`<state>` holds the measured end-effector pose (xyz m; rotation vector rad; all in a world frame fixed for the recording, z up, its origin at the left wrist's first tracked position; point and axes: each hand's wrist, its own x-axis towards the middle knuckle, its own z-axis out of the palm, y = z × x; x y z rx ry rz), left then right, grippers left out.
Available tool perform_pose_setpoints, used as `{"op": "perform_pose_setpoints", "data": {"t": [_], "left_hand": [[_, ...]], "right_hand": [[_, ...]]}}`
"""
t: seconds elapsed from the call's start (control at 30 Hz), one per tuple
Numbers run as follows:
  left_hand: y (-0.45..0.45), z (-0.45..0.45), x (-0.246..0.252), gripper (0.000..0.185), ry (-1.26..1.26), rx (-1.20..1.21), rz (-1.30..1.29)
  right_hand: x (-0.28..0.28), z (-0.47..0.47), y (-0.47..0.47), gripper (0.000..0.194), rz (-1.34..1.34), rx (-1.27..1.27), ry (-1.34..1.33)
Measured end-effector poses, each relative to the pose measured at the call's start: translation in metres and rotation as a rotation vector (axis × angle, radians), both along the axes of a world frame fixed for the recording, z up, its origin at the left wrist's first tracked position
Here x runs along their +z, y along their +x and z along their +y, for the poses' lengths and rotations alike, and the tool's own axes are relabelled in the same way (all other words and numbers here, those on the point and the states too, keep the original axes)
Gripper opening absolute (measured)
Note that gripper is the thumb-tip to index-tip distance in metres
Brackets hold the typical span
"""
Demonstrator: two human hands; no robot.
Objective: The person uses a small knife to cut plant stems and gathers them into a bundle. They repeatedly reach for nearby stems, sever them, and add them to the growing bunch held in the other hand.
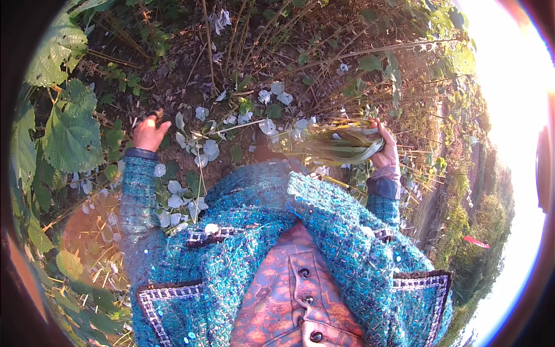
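My right hand [384,145] grips one end of a bundle of long green and pale bark strips [342,143]. The strips hang loosely towards the middle of the view, above the ground. My left hand [148,133] is at the left, over brown soil and litter, with its thumb held away from the fingers. Its fingertips are shadowed and blurred, so whether something small is in them cannot be made out. Between my hands lie fallen leaves with whitish undersides [211,148] and a thin pale peeled stalk [243,127].
Large toothed green leaves [71,126] crowd the left side. Thin brown stems [347,56] lean across the far and right side. A grassy bank [470,225] with a small red object [476,242] lies at far right, beside strong sunlight. My teal woven jacket [256,195] fills the near side.
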<state>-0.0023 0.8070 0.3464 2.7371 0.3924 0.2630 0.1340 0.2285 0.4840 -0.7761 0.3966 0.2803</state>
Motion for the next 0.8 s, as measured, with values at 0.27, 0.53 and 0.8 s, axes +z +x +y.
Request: {"op": "perform_pose_setpoints", "data": {"t": [0.27, 0.53, 0.8], "left_hand": [[0.087, -0.255, 0.117, 0.030, -0.816, -0.823, -0.207], [0.107, -0.278, 0.130, 0.029, -0.886, -0.994, -0.083], [0.088, -0.240, 0.150, 0.034, -1.203, -0.996, 0.145]], "right_hand": [[0.041, 0.070, -0.033, 0.035, -0.065, 0.118, -0.119], [0.048, 0.095, -0.044, 0.034, -0.107, 0.200, -0.179], [0.027, 0.116, -0.033, 0.029, 0.009, 0.252, -0.217]]}}
